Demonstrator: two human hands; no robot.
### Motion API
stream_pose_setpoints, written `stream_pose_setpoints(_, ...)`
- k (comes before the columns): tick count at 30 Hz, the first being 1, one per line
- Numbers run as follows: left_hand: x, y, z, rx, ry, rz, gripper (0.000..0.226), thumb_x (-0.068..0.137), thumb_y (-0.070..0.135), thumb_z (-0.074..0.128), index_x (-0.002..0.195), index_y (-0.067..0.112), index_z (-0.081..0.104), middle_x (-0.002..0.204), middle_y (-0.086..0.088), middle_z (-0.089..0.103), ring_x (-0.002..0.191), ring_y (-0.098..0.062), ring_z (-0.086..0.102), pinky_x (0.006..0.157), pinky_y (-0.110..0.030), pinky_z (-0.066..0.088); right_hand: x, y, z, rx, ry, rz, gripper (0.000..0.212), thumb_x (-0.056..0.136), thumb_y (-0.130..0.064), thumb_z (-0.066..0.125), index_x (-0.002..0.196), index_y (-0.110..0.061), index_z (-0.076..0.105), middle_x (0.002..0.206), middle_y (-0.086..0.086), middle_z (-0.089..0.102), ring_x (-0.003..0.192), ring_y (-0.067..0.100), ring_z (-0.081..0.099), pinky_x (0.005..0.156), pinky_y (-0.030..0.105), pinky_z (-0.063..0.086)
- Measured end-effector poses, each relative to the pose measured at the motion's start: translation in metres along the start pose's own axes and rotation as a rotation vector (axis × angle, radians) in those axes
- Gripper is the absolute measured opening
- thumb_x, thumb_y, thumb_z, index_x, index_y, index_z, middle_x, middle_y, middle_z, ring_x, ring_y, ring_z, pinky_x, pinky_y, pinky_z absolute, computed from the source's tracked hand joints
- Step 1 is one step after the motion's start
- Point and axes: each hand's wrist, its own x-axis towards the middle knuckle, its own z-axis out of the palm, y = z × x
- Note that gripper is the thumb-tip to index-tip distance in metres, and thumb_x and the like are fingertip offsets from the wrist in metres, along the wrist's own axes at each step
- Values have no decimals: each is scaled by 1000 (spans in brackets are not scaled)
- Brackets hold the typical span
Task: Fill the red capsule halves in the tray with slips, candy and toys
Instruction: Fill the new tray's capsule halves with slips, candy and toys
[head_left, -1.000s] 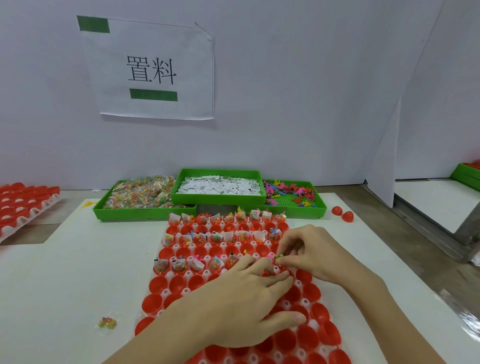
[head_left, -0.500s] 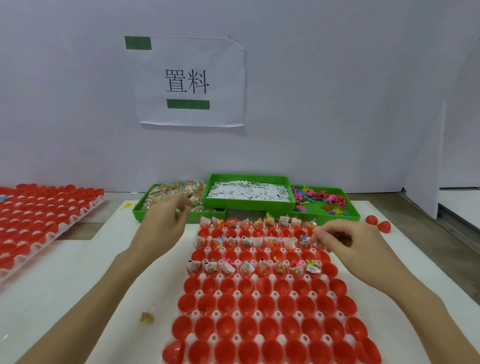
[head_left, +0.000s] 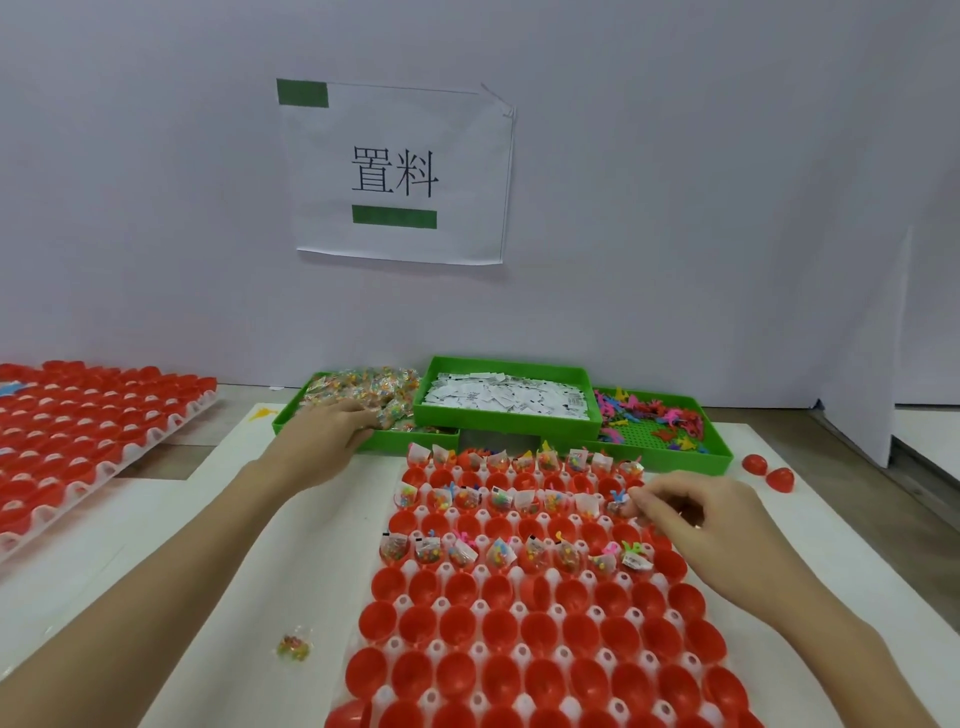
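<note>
A white tray of red capsule halves lies in front of me; its far rows hold slips, candy packets and toys, the near rows are bare. Behind it stand three green bins: candy packets, paper slips, coloured toys. My left hand reaches into the candy bin, fingertips on the packets. My right hand hovers over the tray's right side, fingers curled, pinching something small beside a filled capsule; what it holds is hard to make out.
A second tray of red capsule halves sits at the far left. A loose candy packet lies on the white table left of the tray. Two loose red halves rest at the right. A white wall with a paper sign stands behind.
My left hand has left the tray and gone forward-left into the candy bin. My right hand stays over the tray's right side. The camera has tilted up and leftward.
</note>
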Motion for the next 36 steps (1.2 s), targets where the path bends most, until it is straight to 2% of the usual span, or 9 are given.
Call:
stream_pose_setpoints(8,1,3,-4,-182,205,-54,12,93,14,75,102,13,83,108,-2,77,101,-24,68,85,-35,53,-1,-3,0,17,2,-13,23,96,-27,66,77,-33,77,78,-22,72,78,4,67,69,18,51)
stream_pose_setpoints(13,-2,13,-12,-389,368,-170,9,92,18,77,94,12,83,92,-2,79,80,-19,68,76,-36,54,-1,-4,-3,19,17,-2,23,97,-26,66,78,-32,78,80,-23,72,79,3,68,70,19,52)
stream_pose_setpoints(16,-14,31,-17,-563,459,-256,7,93,18,75,91,13,79,84,1,77,75,-15,71,72,-29,55,-1,-3,-3,16,16,2,23,97,-24,66,79,-31,78,79,-23,72,79,2,68,70,17,52)
stream_pose_setpoints(20,-47,65,-22,-947,443,-328,9,93,11,73,86,16,75,76,1,76,68,-17,74,64,-27,58,-2,-5,1,47,31,-2,24,97,-22,66,78,-32,77,79,-22,72,79,3,68,70,15,50)
stream_pose_setpoints(23,-75,89,-23,-1148,409,-320,9,94,8,71,87,13,75,79,-4,77,63,-18,72,59,-21,57,-2,-8,8,87,58,-4,17,97,-21,66,91,-34,75,83,-19,72,82,5,68,69,19,53)
stream_pose_setpoints(28,-102,103,-21,-1202,329,-216,11,95,10,70,98,18,77,76,-6,75,59,-14,68,62,-18,55,12,-20,23,69,163,-49,21,99,-16,63,113,-30,71,105,-21,69,97,-5,63,77,6,48)
stream_pose_setpoints(31,-103,99,-24,-1223,319,-147,11,94,6,70,99,14,77,80,-5,77,62,-15,71,62,-16,55,39,-25,29,-79,125,-86,26,101,-13,59,121,-24,70,114,-15,68,97,-8,61,80,1,45)
stream_pose_setpoints(33,-102,95,-24,-1232,336,-124,10,93,6,71,98,14,76,81,-5,78,64,-18,72,63,-17,55,64,-27,31,-179,76,-106,27,102,-12,58,123,-20,71,119,-8,70,102,-2,60,89,5,42)
stream_pose_setpoints(36,-102,93,-20,-1217,365,-110,10,93,7,72,96,16,76,82,-3,78,64,-18,72,62,-18,56,106,-30,36,-241,-37,-80,27,103,-10,56,124,-15,72,126,2,71,113,13,65,101,22,46)
